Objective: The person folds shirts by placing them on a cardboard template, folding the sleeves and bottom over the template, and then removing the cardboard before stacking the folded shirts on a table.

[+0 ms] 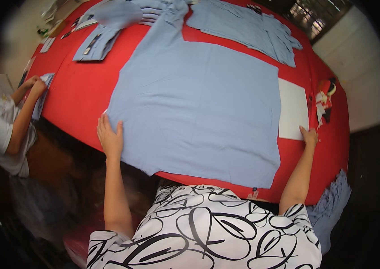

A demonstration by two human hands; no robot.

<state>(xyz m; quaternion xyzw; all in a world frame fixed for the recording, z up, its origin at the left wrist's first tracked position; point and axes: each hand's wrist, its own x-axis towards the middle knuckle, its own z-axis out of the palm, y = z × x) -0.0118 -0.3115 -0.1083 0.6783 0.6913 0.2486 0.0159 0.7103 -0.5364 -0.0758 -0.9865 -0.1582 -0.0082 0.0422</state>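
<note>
Left hand (111,138) is spreading flat over left edge of blue garment (199,107); right hand (309,136) is curling at near-right corner of white board (293,110), grip unclear, board's long axis running away.

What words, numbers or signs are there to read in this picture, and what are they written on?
None that I can read.
Dark strip on a folded blue garment: too small and blurred.
Small dark piece near the front edge of the red table: too small to tell if it has writing.
White sheet by the right hand: no writing shows.
Black-and-white top: a loopy pattern, no letters.
</note>
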